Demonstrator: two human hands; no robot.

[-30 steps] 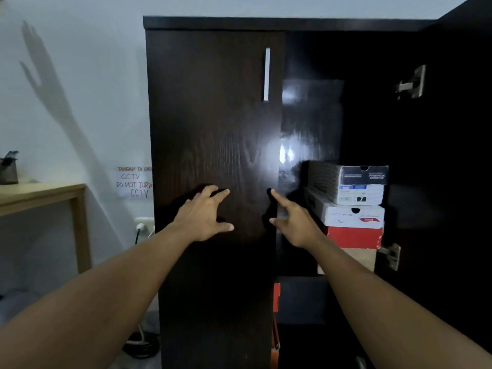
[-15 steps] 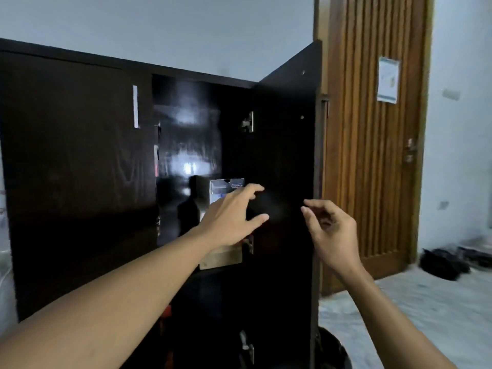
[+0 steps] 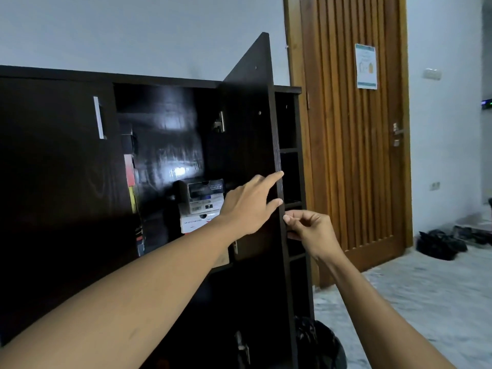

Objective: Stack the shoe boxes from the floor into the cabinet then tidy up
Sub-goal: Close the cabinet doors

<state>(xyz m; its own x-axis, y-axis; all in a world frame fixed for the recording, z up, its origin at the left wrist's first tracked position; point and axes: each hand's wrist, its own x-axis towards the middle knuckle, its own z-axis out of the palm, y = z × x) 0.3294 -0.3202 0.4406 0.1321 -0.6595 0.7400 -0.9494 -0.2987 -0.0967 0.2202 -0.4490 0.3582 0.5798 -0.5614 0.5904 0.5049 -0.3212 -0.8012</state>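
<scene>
A dark wooden cabinet fills the left of the head view. Its left door is closed, and its right door stands open toward me. Inside, a dark shoe box sits on a white shoe box. Behind the closed door's edge more boxes show. My left hand lies flat on the open door's inner face, fingertips at its outer edge. My right hand pinches that same edge just below, fingers curled around it.
Narrow open shelves run down the cabinet's right side. A slatted wooden room door with a paper notice stands to the right. Dark bags lie on the pale marble floor at the far right, and a black bag sits at the cabinet's foot.
My view has swung right, away from the closed left door. Both hands moved from that door to the open right door; the left now reaches its edge and the right has closed on it.
</scene>
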